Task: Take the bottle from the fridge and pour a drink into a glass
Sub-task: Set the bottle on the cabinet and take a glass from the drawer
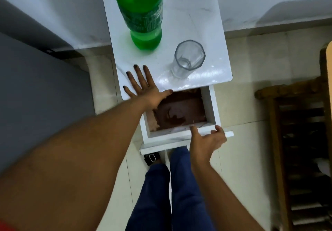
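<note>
A tall green plastic bottle [142, 13] stands upright at the back left of a small white side table [201, 15]. An empty clear glass [188, 58] stands to its right, nearer the front edge. My left hand [143, 85] lies flat and spread on the table's front left corner, holding nothing. Below the top, a white drawer [212, 108] is pulled out and shows a brown bottom. My right hand [206, 141] touches the drawer's front panel with fingers curled over its edge.
A dark grey fridge side [39, 96] fills the left. A wooden rack [301, 141] stands at the right. Pale floor tiles [246, 87] surround the table. My legs in blue trousers [170, 191] stand right below the drawer.
</note>
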